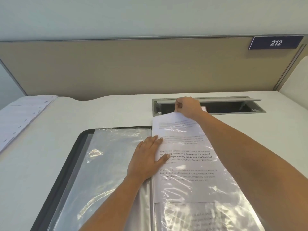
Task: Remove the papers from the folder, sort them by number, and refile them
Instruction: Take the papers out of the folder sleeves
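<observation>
Folder (73,147) lies open on desk (83,112), clear sleeves shiny and wrinkled. Printed paper (186,164) sits in right sleeve, its top past folder's far edge. Right hand (188,106) pinches paper's top edge, just before open cable hatch (233,108). Left hand (145,159) lies flat, fingers straight, pressing at spine. Paper stack (21,117) well apart at far left, bare desk between.

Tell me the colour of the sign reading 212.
Dark navy blue sign with white numerals, head view.

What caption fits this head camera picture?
Right hand pinches a printed sheet by its top, partly out of its clear sleeve; left hand presses the open folder flat.
</observation>
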The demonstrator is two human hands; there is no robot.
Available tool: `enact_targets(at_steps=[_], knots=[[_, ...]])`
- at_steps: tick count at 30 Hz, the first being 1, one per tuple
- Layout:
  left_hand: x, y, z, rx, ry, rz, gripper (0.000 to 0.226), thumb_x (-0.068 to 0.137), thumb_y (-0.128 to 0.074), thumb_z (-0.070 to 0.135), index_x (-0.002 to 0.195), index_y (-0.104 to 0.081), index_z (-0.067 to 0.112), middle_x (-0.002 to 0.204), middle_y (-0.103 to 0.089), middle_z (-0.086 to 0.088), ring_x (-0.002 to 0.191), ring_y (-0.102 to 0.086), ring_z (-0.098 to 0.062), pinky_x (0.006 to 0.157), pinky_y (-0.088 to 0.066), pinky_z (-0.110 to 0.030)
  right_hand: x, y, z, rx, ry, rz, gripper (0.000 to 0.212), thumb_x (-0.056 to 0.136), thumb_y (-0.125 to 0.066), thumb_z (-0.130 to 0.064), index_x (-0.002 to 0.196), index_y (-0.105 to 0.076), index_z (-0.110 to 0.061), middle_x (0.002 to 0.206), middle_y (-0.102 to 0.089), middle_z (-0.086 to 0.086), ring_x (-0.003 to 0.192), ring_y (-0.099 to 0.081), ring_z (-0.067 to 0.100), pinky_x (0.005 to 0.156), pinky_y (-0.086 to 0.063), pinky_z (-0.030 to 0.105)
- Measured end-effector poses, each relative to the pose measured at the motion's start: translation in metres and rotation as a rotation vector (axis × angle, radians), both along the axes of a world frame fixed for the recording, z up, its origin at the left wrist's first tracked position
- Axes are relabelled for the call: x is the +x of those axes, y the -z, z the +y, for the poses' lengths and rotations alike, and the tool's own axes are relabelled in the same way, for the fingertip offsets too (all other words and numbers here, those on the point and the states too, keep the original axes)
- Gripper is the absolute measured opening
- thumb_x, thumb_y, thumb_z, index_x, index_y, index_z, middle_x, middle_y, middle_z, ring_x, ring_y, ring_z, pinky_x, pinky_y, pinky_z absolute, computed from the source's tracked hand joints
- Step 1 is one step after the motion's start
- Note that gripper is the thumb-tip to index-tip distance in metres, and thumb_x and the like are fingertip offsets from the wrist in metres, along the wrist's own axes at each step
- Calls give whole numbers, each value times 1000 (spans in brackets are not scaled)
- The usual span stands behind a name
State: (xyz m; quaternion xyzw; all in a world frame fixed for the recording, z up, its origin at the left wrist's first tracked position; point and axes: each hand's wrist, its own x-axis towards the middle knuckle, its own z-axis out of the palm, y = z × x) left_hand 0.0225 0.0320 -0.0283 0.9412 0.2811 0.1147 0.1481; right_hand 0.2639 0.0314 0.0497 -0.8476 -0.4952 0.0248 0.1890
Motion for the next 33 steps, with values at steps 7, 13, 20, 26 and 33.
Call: enact_targets(at_steps=[7,13,20,26,33], knots=[[1,3,1,18,-22,42,92,69,-5,75,146,-25,31,156,-18,10,144,-9,-10,117,-4,-28,34,9,-40,146,446,292,28,86,-67,-25,105,-62,-6,104,-63,11,98,-61,28,80,-45,33],[1,2,1,21,-29,48,94,67,-4,75,146,-26,30,156,-18,10,144,-10,-10,116,-4,-27,44,22,-62,-27,596,656,55,79,-74,-33,119,-54,0,116,-59,13,95,-52,25,80,-41,33],[2,2,0,16,-29,39,92,69,-5,75,146,-26,30,156,-19,10,144,-11,-9,116,-5,-28,48,18,-53,185,527,708,32,80,-74,-17,108,-63,-4,109,-62,11,90,-58,21,78,-47,29],[1,2,1,7,-31,37,92,68,-6,76,146,-26,31,156,-18,11,144,-10,-9,116,-5,-28,45,15,-48,549,479,852,12,84,-69,-15,81,-58,-14,99,-63,8,84,-58,22,74,-46,29],[2,1,-1,15,-35,43,93,67,-5,76,146,-26,32,156,-18,11,144,-10,-9,117,-4,-28,44,24,-63,92,364,955,39,83,-70,-14,118,-58,-2,114,-65,13,99,-63,30,94,-49,44]])
